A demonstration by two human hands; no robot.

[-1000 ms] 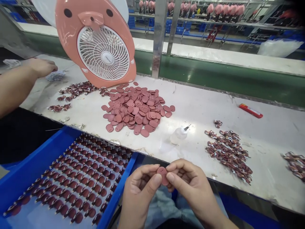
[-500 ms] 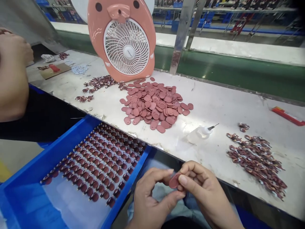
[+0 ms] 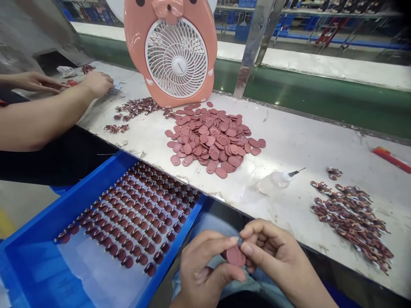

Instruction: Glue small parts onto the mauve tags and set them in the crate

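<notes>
I'm handling 1 oval disc (image 3: 235,257): right hand (image 3: 274,252) pinches it, left hand (image 3: 205,267) frames it, hold unclear; next move likely wants steadiness.

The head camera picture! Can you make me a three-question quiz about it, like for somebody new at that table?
1. True or false: on the white worktop, the animal-shaped fan stands behind the pile of oval pieces.
2. Where is the needle-tipped bottle?
A) in the blue bin
B) on the worktop
C) in a hand
3. What color is the small piece between the left hand and right hand?

Key: 1 true; 2 B; 3 reddish pink
</notes>
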